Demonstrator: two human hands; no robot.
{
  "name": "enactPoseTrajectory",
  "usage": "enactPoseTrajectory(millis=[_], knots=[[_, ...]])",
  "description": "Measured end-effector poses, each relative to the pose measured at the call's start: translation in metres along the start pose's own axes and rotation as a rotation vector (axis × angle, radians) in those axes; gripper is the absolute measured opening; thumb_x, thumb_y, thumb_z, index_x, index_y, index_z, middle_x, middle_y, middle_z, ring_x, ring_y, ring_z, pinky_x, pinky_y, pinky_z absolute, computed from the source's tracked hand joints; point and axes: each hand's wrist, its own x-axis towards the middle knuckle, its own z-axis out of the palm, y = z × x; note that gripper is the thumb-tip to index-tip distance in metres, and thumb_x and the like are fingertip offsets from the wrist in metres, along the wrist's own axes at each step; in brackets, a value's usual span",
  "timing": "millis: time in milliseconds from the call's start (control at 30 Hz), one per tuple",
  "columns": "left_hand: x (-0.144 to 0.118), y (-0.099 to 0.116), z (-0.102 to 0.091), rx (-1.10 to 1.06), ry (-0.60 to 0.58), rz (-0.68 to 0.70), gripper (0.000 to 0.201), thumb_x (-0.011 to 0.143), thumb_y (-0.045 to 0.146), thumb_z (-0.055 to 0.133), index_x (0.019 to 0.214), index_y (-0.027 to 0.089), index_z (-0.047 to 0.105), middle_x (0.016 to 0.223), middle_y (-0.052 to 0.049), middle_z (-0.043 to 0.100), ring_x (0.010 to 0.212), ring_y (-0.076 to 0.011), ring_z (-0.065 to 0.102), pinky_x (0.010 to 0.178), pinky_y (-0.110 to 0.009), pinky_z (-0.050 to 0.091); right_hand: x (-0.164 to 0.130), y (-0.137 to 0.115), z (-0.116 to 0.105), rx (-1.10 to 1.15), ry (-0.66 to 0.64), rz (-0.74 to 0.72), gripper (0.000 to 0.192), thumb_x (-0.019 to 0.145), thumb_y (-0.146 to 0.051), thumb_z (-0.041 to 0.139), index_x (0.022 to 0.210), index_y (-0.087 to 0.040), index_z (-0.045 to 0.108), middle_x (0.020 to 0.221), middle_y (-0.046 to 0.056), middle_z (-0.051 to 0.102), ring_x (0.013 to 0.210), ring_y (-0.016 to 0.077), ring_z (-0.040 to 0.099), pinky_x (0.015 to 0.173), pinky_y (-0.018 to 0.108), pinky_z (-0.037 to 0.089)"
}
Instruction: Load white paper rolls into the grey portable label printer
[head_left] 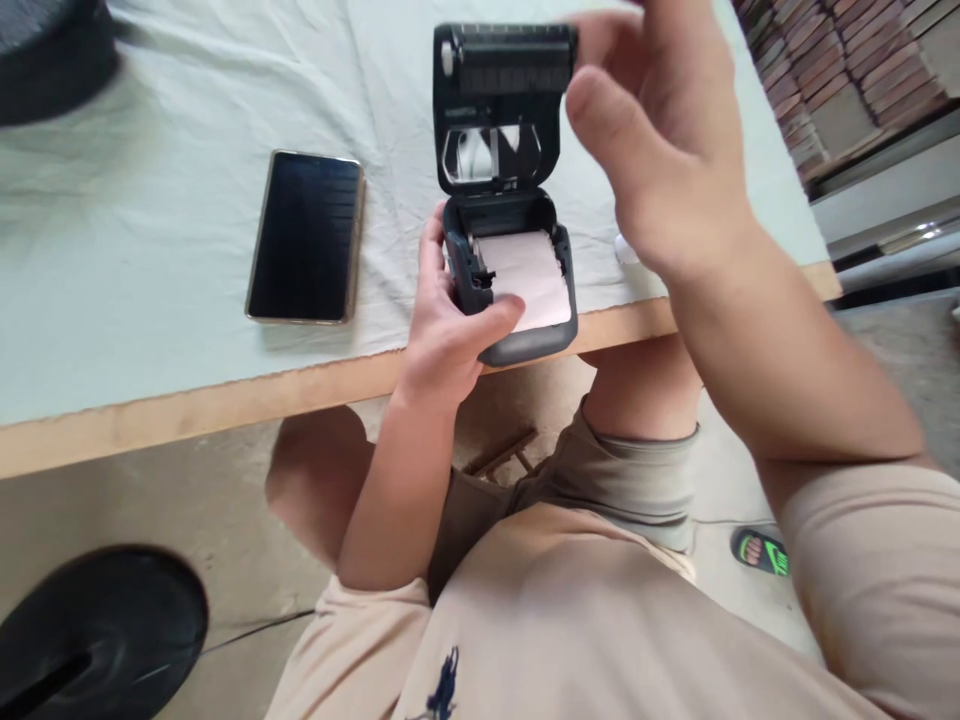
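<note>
A small dark portable label printer is held over the table's front edge with its lid swung up and back. My left hand is wrapped round the printer's body from the left. Its thumb lies on the white paper roll in the open compartment. At the lid's upper right edge is my right hand, thumb in front and fingers partly hidden behind the lid. A roller shows across the top of the lid, and a clear window below it.
A phone with a dark screen lies left of the printer on the pale cloth. A black round object stands at the far left. Partly behind my right wrist is a small white item. A black round base stands on the floor.
</note>
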Motion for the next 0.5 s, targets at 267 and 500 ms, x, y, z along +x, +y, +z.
enactPoseTrajectory(millis=[267, 500], knots=[[-0.004, -0.002, -0.003, -0.047, -0.083, -0.017, 0.109, 0.060, 0.024, 0.088, 0.155, 0.036, 0.035, 0.126, -0.004, 0.069, 0.132, -0.0346, 0.067, 0.102, -0.042, 0.059, -0.002, 0.006, -0.007, -0.172, -0.400, -0.040, 0.049, 0.096, -0.049, 0.065, 0.132, -0.016, 0.063, 0.128, 0.007, 0.067, 0.116, 0.0213, 0.064, 0.095, 0.037, 0.055], [0.002, 0.006, 0.001, -0.205, -0.037, -0.088, 0.039, 0.078, 0.040, 0.065, 0.117, 0.037, 0.060, 0.127, 0.001, 0.074, 0.159, -0.0343, 0.042, 0.118, -0.049, 0.055, -0.010, 0.020, -0.002, -0.100, -0.429, 0.041, 0.040, 0.094, -0.059, 0.069, 0.121, -0.030, 0.062, 0.125, 0.003, 0.069, 0.102, 0.0206, 0.065, 0.084, 0.035, 0.057]])
